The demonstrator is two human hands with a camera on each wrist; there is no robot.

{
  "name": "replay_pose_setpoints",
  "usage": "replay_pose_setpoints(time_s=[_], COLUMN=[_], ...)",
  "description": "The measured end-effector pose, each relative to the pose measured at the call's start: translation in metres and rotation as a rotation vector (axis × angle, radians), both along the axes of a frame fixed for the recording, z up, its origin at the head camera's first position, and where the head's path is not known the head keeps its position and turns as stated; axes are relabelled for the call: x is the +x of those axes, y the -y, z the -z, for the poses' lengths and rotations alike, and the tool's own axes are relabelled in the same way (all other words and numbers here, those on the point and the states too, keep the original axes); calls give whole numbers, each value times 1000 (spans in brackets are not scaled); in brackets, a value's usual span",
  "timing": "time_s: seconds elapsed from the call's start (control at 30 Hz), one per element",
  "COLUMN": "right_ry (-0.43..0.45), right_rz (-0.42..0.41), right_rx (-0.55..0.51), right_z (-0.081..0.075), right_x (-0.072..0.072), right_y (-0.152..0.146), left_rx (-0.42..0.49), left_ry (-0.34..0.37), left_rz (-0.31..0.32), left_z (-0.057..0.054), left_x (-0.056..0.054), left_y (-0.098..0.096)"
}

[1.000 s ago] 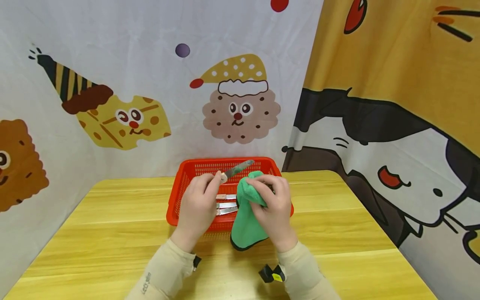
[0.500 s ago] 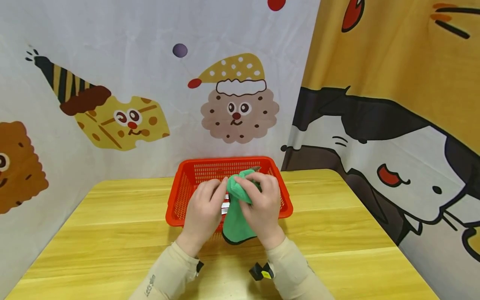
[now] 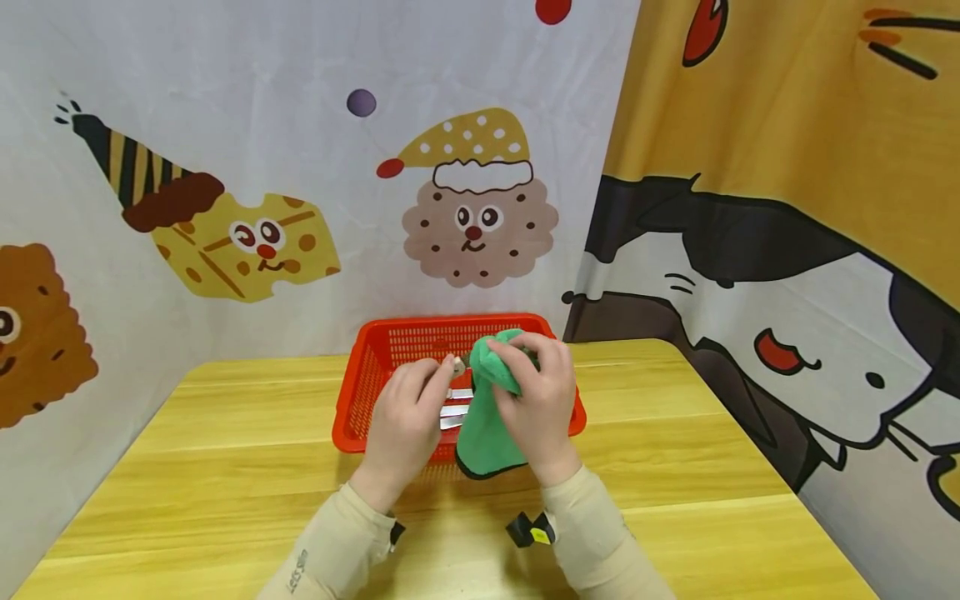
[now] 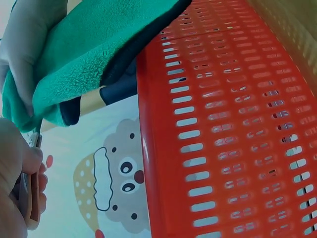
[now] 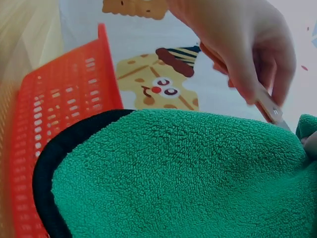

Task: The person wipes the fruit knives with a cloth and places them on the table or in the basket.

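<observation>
My left hand (image 3: 403, 417) grips the pale handle of a knife (image 5: 270, 108), which points to the right. In my right hand (image 3: 543, 396) is a green terry cloth (image 3: 486, 437) with a black border, bunched around the blade. A short stretch of blade shows beside the handle; the tip is hidden in the head view. The cloth's loose end hangs down in front of the basket. Both hands are above the near side of a red plastic basket (image 3: 347, 408). Several knives (image 3: 454, 411) lie inside it, partly covered by the left hand and the cloth.
The basket stands on a yellow wood-grain table (image 3: 247, 450), near its far edge. A printed cloth backdrop (image 3: 300, 125) hangs behind, and a yellow curtain with a cartoon cat (image 3: 787, 350) hangs on the right.
The blade was bare a second ago. The cloth then came left over it up to the left hand, leaving the tip out, and has since slid back right, showing blade near the handle.
</observation>
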State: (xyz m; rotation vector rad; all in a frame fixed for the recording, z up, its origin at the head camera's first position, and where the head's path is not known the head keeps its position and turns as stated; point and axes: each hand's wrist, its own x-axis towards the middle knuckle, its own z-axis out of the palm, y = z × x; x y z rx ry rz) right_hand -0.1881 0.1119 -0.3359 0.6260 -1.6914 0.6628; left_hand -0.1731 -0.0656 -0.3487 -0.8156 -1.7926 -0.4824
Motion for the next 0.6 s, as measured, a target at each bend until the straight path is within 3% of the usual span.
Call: replay_pose_setpoints(time_s=[0.3,0.6], right_ry=[25,46], right_rz=[33,68], right_rx=[-68,-140], right_z=[-2,-1], right_x=[-6,-9], right_y=[-16,-32], left_rx=[-2,40], left_ry=[31,145], left_rz=[0,21], left_z=[0,4], left_x=[1,0], left_y=[1,4])
